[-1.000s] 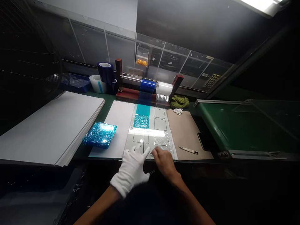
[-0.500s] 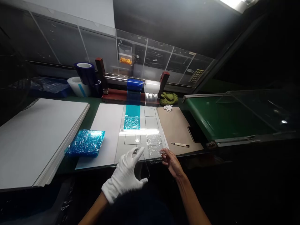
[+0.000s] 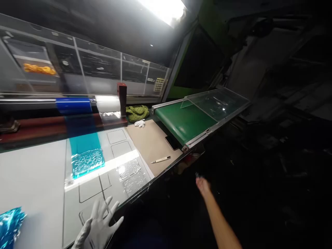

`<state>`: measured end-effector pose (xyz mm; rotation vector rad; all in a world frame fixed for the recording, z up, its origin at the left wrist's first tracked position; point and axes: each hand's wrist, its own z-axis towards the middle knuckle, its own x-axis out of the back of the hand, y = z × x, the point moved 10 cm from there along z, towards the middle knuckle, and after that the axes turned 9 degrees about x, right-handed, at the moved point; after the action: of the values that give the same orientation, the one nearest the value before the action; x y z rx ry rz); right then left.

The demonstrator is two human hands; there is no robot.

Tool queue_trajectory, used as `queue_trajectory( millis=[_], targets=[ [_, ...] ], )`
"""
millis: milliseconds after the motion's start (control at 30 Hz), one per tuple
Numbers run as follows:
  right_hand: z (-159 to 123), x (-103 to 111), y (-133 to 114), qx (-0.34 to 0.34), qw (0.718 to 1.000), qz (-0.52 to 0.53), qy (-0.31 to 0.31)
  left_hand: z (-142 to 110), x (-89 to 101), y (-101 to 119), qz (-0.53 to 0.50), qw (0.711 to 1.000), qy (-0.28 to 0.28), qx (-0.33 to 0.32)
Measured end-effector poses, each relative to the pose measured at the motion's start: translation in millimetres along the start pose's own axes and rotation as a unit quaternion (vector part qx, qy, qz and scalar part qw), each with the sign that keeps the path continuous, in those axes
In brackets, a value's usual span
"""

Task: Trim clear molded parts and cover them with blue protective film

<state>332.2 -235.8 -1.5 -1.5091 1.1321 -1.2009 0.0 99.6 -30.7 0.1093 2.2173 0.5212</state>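
Observation:
My left hand (image 3: pixel 100 221), in a white glove, has its fingers spread over the near edge of a pale work board (image 3: pixel 71 211) with dark rectangular outlines. A thin outlined pane shows partly beneath it; whether the hand touches it I cannot tell. My bare right hand (image 3: pixel 203 185) is out to the right over the dark floor area, blurred, its fingers closed on a small scrap of clear film (image 3: pixel 197 175). On the board lie a strip of blue film (image 3: pixel 86 162) and wrinkled clear film (image 3: pixel 133 183).
A stack of blue-wrapped pieces (image 3: pixel 10 224) sits at lower left. Behind the board are a blue roll (image 3: pixel 74 105) and a clear roll (image 3: pixel 108 103). To the right lie a pen (image 3: pixel 160 159), a phone (image 3: pixel 172 142) and a green conveyor belt (image 3: pixel 181 119).
The view has swung right. My right hand has moved away from the board, out to the right, with the film scrap. My left hand has let go of the clear pane and spread its fingers.

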Motion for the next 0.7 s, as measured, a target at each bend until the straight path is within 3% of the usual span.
queue_trajectory(
  millis=[67,133,200,233,300,367,467,533,600,700],
  targets=[
    [51,46,-31,-0.007,0.997,-0.019,0.071,-1,-19.1,1,-0.006,1.0,-0.022,0.02],
    [86,74,-52,-0.003,0.991,-0.047,0.124,1,-31.6,4,-0.009,0.999,-0.03,0.023],
    [100,74,-61,0.022,0.986,-0.086,0.138,5,-37.4,6,-0.014,0.999,-0.038,0.026],
    [101,63,-60,0.04,0.985,-0.109,0.13,8,-38.5,6,-0.018,0.998,-0.046,0.027],
    [93,20,-51,0.079,0.981,-0.159,0.077,15,-39.0,7,-0.026,0.997,-0.068,0.029],
    [79,-45,-35,0.121,0.971,-0.203,-0.022,21,-38.1,8,-0.037,0.995,-0.088,0.027],
    [55,-148,-19,0.191,0.932,-0.253,-0.175,25,-39.4,9,-0.037,0.993,-0.111,0.032],
    [48,-200,-15,0.226,0.902,-0.279,-0.238,26,-43.4,10,-0.026,0.991,-0.129,0.032],
    [51,-234,-12,0.247,0.877,-0.302,-0.28,27,-48.2,12,-0.014,0.988,-0.149,0.028],
    [62,-259,-9,0.259,0.85,-0.323,-0.325,32,-50.6,15,0.026,0.989,-0.147,0.005]
  ],
)
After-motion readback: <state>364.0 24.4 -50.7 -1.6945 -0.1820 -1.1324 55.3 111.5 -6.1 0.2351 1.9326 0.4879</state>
